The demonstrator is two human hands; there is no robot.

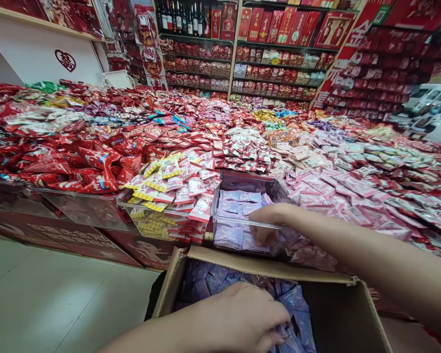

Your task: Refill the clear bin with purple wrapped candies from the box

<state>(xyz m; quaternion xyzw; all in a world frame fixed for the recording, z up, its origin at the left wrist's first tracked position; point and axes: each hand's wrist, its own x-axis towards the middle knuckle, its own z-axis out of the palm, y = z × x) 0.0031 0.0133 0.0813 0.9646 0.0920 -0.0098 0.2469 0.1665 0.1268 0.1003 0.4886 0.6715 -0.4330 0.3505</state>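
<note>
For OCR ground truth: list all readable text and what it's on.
"囍": heart sign on white wall.
"金": red panel, right; characters below unclear.
Too small or blurred: purple packets, other candy wrappers, bottle labels, shelved red boxes, red stand front.
Cardboard box: none visible.

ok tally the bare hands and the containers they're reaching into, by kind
Hands: 2 (left hand, right hand)
Cardboard box: 1
Clear plastic bin: 1
Total: 4
</note>
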